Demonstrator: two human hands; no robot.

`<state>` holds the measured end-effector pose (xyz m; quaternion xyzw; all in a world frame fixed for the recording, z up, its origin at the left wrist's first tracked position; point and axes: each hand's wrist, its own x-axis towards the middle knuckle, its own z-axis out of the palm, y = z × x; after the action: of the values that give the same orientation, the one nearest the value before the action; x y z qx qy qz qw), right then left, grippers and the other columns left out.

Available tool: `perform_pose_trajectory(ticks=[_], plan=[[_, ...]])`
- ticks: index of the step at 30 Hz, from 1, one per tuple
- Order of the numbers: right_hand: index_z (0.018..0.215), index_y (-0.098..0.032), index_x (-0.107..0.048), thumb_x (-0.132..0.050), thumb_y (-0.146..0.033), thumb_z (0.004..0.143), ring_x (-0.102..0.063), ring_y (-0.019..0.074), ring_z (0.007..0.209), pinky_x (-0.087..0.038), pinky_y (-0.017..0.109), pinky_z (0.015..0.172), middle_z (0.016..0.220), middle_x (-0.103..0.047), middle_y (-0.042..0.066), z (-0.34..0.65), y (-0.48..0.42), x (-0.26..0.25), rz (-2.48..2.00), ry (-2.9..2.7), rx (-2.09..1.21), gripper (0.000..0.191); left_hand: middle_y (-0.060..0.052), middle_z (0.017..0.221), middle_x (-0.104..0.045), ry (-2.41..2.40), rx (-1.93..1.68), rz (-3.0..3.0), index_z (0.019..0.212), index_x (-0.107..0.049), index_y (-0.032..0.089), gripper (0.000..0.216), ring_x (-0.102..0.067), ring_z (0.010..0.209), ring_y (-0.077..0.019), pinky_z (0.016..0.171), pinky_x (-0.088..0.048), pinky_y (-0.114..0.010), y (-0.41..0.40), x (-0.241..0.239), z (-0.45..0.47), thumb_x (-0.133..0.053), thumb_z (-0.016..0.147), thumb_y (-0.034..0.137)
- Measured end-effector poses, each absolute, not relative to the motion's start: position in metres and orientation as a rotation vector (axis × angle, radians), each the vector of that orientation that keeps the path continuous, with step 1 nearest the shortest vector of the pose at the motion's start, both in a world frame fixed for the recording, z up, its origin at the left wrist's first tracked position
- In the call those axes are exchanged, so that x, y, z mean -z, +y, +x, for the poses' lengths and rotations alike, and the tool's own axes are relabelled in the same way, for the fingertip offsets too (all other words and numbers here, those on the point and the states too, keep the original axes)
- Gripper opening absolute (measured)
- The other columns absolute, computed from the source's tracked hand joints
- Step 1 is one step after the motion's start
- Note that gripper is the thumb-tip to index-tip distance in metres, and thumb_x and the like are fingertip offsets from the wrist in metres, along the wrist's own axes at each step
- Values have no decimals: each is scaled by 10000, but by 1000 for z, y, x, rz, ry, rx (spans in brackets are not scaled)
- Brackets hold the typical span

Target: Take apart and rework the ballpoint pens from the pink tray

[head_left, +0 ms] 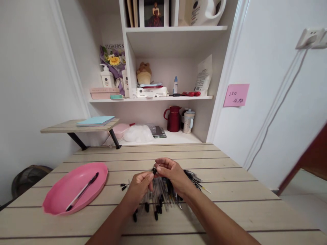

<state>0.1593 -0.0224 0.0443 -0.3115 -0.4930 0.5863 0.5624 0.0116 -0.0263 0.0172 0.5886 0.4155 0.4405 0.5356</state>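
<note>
My left hand [141, 184] and my right hand [171, 171] meet above the middle of the table. Thumbs and fingers of both pinch a small black pen part [154, 169]; its exact shape is partly hidden by the fingertips. Below them lies a loose pile of clear pen barrels [161, 192], with black pen caps [156, 215] at the near side. Dark pens and refills [192, 177] spread out to the right of my right hand. A few small black pieces [124, 186] rest left of the pile. On the pink tray [61, 194] lies one capped pen [83, 191].
The slatted wooden table [245, 200] ends at a white shelf unit. A small raised stand [58, 126] with blue paper [95, 120] is at the back left. A red jug [174, 119] and a pale cup [188, 121] stand on the bottom shelf.
</note>
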Motion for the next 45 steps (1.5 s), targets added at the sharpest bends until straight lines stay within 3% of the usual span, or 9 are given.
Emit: perform_pose_trajectory(ticks=[2, 5, 10, 13, 18, 21, 30, 39, 45], plan=[[768, -151, -605, -707, -304, 541, -553, 107, 536, -433, 266, 587, 677, -611, 7, 159, -23, -45, -737, -1155, -1392, 292, 35, 415, -426, 987, -1048, 1413, 509, -507, 141, 385, -249, 319, -32, 350, -130, -192, -26, -16, 12, -496, 722, 461], [638, -140, -575, -715, -297, 534, -534, 106, 494, -406, 242, 536, 537, -569, -16, 159, -22, -45, -820, -1174, -1307, 235, 29, 423, -443, 999, -1033, 1406, 517, -515, 139, 380, -255, 322, -33, 351, -132, -192, -26, -15, 12, -503, 713, 465], [777, -154, -597, -684, -301, 579, -555, 109, 547, -419, 253, 585, 637, -608, -5, 159, -20, -43, -763, -1178, -1376, 261, 27, 457, -459, 1013, -1034, 1401, 535, -502, 136, 384, -259, 328, -29, 354, -139, -193, -26, -17, 11, -493, 717, 474], [664, -141, -582, -701, -301, 551, -541, 110, 517, -407, 244, 561, 559, -589, -8, 160, -19, -41, -791, -1179, -1318, 229, 39, 442, -436, 1031, -1015, 1422, 521, -477, 139, 395, -250, 330, -28, 357, -136, -194, -25, -18, 11, -492, 715, 484], [783, -150, -606, -681, -333, 582, -554, 111, 541, -408, 251, 586, 628, -609, -4, 161, -18, -40, -777, -1207, -1373, 281, 34, 445, -451, 1032, -1006, 1419, 522, -473, 144, 396, -250, 329, -29, 362, -132, -199, -24, -16, 11, -478, 722, 485], [680, -134, -601, -683, -353, 579, -538, 108, 520, -396, 241, 562, 564, -594, -1, 162, -18, -40, -795, -1229, -1334, 255, 31, 448, -454, 1032, -995, 1407, 536, -487, 138, 386, -242, 327, -26, 356, -126, -197, -24, -16, 12, -480, 724, 475], [798, -142, -632, -680, -383, 579, -566, 120, 559, -420, 274, 619, 692, -630, 23, 165, -14, -37, -771, -1211, -1418, 329, 31, 500, -505, 953, -965, 1350, 829, -559, 141, 320, -243, 322, -27, 344, -110, -178, -27, -15, 12, -430, 773, 428], [681, -139, -589, -639, -382, 614, -532, 112, 521, -393, 243, 550, 546, -577, -3, 161, -11, -33, -842, -1294, -1253, 257, 36, 478, -488, 946, -981, 1386, 839, -574, 129, 304, -264, 326, -27, 342, -143, -174, -24, -13, 13, -468, 757, 402], [826, -165, -548, -555, -351, 687, -524, 107, 568, -390, 230, 554, 629, -573, -12, 185, -11, -41, -1005, -1495, -1048, 232, 37, 513, -502, 966, -995, 1325, 865, -590, 140, 298, -287, 330, -23, 330, -154, -168, -25, -15, 12, -501, 738, 394]])
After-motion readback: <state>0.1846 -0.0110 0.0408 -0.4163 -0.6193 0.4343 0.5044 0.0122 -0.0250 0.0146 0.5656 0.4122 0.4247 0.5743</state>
